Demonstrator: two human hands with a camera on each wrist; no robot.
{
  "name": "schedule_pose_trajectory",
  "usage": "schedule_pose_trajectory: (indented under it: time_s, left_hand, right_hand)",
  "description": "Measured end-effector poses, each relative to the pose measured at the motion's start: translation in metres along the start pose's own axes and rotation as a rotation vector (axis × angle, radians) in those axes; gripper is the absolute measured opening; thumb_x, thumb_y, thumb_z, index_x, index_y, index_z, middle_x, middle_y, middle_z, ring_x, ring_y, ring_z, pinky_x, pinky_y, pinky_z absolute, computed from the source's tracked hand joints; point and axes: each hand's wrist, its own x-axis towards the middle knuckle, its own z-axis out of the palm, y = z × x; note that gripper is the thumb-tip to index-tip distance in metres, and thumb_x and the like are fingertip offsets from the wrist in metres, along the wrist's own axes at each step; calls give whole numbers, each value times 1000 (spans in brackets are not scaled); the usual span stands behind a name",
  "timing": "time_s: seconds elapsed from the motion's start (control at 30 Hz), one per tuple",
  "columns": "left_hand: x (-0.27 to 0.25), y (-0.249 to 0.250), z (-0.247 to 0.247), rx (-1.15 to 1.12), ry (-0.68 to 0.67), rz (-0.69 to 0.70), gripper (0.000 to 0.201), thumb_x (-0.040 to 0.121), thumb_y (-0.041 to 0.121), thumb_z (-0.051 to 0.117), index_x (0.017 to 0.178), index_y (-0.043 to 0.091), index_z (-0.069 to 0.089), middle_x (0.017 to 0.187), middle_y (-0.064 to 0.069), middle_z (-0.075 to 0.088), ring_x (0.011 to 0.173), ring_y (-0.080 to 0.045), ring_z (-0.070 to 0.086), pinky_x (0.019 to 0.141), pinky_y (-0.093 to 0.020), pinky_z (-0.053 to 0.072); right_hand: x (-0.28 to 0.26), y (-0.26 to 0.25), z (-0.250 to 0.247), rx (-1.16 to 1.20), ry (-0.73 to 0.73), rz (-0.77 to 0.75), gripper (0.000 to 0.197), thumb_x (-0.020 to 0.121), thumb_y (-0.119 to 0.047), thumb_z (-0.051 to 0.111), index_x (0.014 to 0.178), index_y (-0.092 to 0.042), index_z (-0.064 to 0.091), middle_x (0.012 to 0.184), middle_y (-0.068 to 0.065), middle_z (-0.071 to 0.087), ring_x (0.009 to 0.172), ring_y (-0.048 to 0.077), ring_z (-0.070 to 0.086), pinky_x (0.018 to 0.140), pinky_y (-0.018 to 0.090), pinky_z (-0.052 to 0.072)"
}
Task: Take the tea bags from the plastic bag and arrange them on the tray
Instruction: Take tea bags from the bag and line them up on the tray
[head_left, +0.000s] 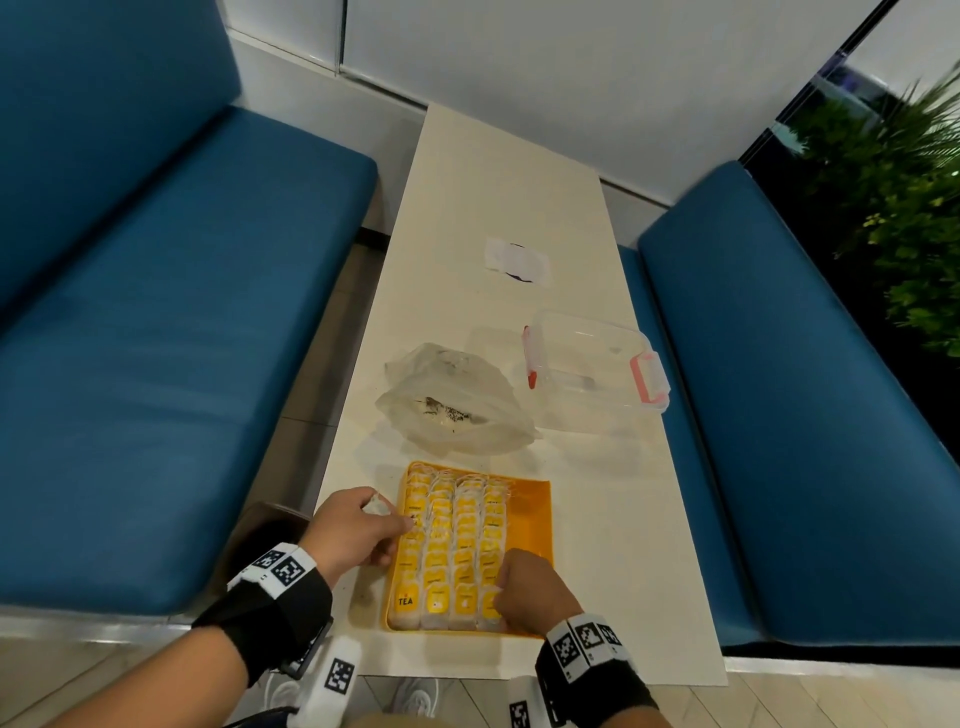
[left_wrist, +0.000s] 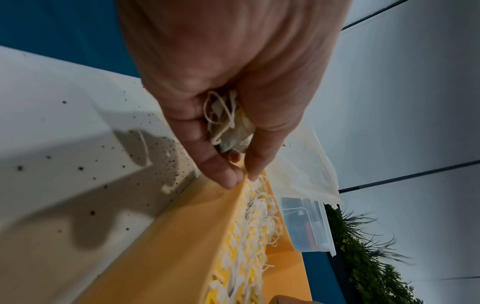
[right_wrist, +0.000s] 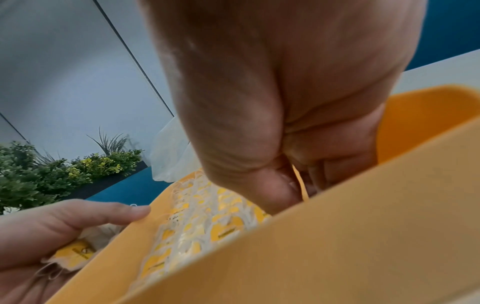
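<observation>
My left hand (head_left: 352, 530) curls around a few loose tea bags (left_wrist: 228, 121), strings bunched in the palm. Its thumb and forefinger tips touch the left rim of the yellow tray (head_left: 535, 525), just right of that grip. The tray sits on a pale table (head_left: 613, 545), which shows dark tea specks beside my left hand.

Inside the tray, between my two hands, four rows of bags (head_left: 452, 540) lie overlapping, yellow tags up, white strings across them. The strip along the tray's right side shows bare.

My right hand (head_left: 530, 587) rests at the near end of the rightmost row, fingers curled down into the tray. In the right wrist view, thumb and fingers pinch a yellow tag (right_wrist: 301, 185) there.

Beyond both hands, past the tray's far edge, lies the crumpled plastic bag (head_left: 457, 405), dark crumbs visible inside it. To its right stands a clear box (head_left: 592, 364) with red clips. Blue benches (head_left: 156, 332) flank the table.
</observation>
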Motion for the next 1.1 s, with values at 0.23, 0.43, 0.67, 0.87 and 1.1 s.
schedule_pose_trajectory:
  time_s: [0.23, 0.43, 0.67, 0.87, 1.1]
  left_hand:
    - [-1, -1, 2, -18, 12, -6, 27, 80, 7, 83, 96, -8, 66, 72, -22, 70, 57, -26, 64, 55, -33, 57]
    - [-3, 1, -1, -16, -25, -24, 29, 80, 9, 84, 97, -7, 66, 68, -16, 69, 56, -23, 64, 54, -31, 55]
    - [-19, 31, -19, -251, -182, -61, 41, 95, 42, 63, 108, 4, 69, 84, -11, 68, 65, -19, 62, 56, -30, 47]
    - [-26, 49, -5, -434, -346, -151, 46, 103, 38, 46, 120, 0, 67, 101, -23, 69, 67, -23, 60, 50, -28, 43]
    - [-28, 61, 13, -286, -392, -106, 42, 104, 29, 45, 121, -2, 68, 87, -20, 67, 67, -26, 63, 49, -27, 46]
  right_hand:
    - [-1, -4, 2, 34, 45, 17, 35, 90, -7, 54, 72, -27, 32, 77, -11, 36, 99, 20, 55, 58, 13, 38]
    - [1, -8, 7, 9, 29, 32, 34, 87, -6, 56, 70, -25, 34, 85, -3, 48, 108, 22, 62, 72, 22, 44]
    - [-7, -5, -26, 254, 209, -54, 9, 87, -11, 59, 91, -18, 55, 95, 1, 64, 83, 19, 67, 72, 31, 55]
    - [-19, -34, -57, 538, 319, -347, 13, 89, -14, 66, 88, -27, 66, 87, -8, 66, 74, 4, 60, 75, 28, 56]
    - [-27, -58, -61, 638, 280, -454, 28, 79, -30, 78, 102, -41, 65, 97, -11, 63, 70, 3, 56, 73, 21, 52]
